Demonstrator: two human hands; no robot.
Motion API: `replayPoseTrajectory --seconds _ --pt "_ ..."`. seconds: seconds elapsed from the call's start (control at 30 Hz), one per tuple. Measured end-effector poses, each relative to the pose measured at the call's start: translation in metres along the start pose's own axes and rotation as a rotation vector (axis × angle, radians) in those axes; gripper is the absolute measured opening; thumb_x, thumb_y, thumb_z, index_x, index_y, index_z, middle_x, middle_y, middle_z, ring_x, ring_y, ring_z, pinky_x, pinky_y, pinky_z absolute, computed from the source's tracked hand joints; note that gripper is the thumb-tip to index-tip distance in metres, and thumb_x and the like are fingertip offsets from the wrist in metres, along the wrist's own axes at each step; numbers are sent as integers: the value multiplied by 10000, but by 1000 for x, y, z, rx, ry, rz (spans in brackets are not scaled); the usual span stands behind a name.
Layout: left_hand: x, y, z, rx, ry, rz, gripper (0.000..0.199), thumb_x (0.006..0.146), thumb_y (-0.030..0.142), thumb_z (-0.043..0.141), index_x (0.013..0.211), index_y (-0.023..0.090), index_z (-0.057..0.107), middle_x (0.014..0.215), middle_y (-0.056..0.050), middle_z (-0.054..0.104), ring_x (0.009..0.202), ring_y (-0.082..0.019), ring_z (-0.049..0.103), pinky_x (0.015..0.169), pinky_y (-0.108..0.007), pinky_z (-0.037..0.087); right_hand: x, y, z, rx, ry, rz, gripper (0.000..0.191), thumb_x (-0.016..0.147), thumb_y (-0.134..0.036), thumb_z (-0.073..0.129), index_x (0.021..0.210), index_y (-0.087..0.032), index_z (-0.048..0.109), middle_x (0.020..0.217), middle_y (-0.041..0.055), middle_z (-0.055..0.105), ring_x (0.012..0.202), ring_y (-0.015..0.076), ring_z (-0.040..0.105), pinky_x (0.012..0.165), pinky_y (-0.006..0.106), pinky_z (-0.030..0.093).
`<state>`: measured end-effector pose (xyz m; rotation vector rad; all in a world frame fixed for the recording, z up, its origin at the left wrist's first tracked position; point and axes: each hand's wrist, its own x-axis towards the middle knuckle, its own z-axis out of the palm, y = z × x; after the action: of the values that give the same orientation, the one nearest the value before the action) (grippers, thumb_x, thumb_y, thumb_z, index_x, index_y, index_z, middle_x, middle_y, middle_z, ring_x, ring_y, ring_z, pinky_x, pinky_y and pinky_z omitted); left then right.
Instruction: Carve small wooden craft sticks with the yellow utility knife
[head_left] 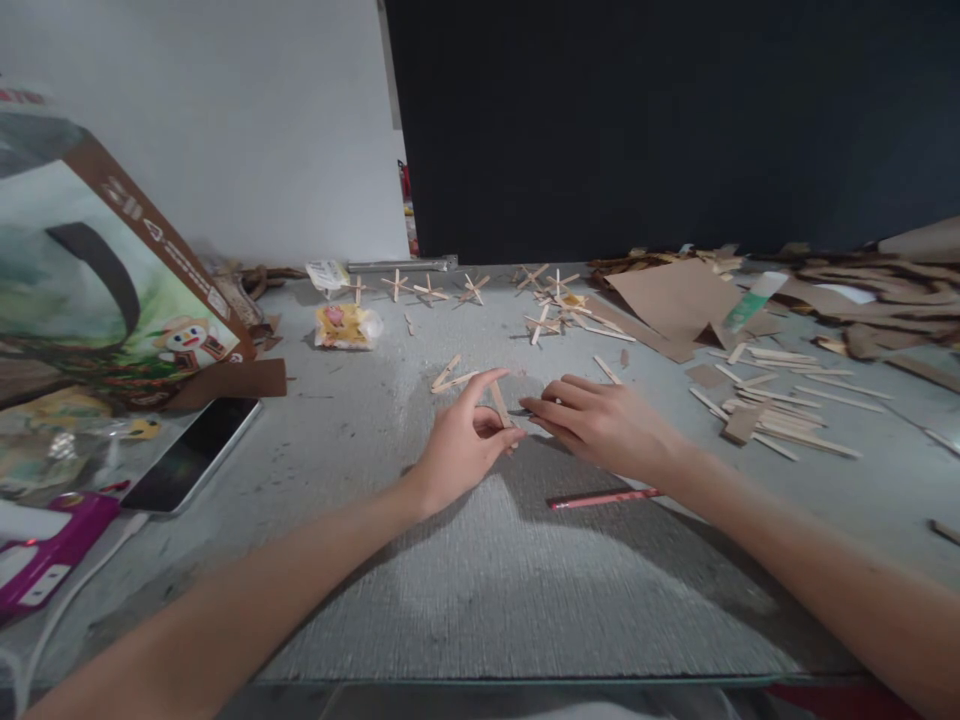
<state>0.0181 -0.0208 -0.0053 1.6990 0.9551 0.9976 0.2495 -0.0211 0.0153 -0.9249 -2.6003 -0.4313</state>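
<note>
My left hand is closed around a wooden craft stick, which stands tilted between the thumb and fingers. Close by on the right, my right hand has its fingers bent and pressed together, pointing at the left hand; what they pinch, if anything, is hidden. Just beyond the left hand, two sticks joined in a V lie on the table. A loose stick rests past the right hand, and a pink pencil lies below it.
Star-shaped stick pieces stand along the back. On the right are a pile of loose sticks, cardboard and a glue stick. A phone, a purple device, a yellow packet and a large printed box occupy the left.
</note>
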Motion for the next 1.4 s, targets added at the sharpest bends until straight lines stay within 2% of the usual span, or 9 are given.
replayPoseTrajectory --seconds 0.07,0.17,0.27,0.33,0.47,0.67,1.07,1.4 --pt "1 -2 0 -5 8 0 675 860 296 779 1476 288 502 709 33 733 702 -212 753 761 -376 613 1 -1 2 123 45 88 302 1090 -262 460 1172 -165 734 965 113 727 877 221 679 697 317 477" --pt "2 -2 1 -28 12 -14 688 848 315 799 1469 286 506 695 39 725 686 -206 747 740 -364 607 5 -6 2 437 102 292 293 1064 -333 518 969 -181 750 866 70 698 747 176 633 672 297 444" --pt "1 2 1 -102 -14 -44 719 824 331 830 1464 273 505 677 48 708 660 -192 731 716 -343 596 11 -12 -3 723 53 528 306 990 -426 604 851 -192 744 718 7 634 619 141 523 600 289 381" --pt "1 6 2 -166 -36 -68 766 801 337 853 1472 255 493 671 51 703 647 -184 722 703 -329 584 15 -16 -6 837 0 611 310 946 -464 635 859 -196 764 673 -11 618 613 138 500 596 291 366" --pt "0 9 4 -251 -47 -99 801 770 345 881 1465 228 500 645 56 684 610 -165 693 682 -303 556 18 -21 -9 941 -22 609 293 913 -458 651 871 -201 788 708 1 670 667 154 542 635 298 394" --pt "1 6 6 -333 -37 -102 750 771 238 845 1447 239 521 643 42 704 565 -160 684 625 -288 548 18 -21 -6 991 -17 571 239 910 -411 650 846 -211 766 727 3 685 693 160 567 664 307 412" --pt "0 11 6 -349 -53 -94 725 769 175 786 1444 217 526 634 22 728 546 -149 684 560 -237 531 17 -21 -7 1019 6 552 233 910 -420 662 815 -218 730 724 2 702 703 170 606 696 317 443" --pt "-1 9 6 -322 -64 -111 735 790 197 798 1472 236 528 661 3 722 576 -176 707 560 -261 544 17 -22 -9 1026 -27 541 249 929 -417 638 814 -206 703 705 3 668 673 160 569 667 314 428"
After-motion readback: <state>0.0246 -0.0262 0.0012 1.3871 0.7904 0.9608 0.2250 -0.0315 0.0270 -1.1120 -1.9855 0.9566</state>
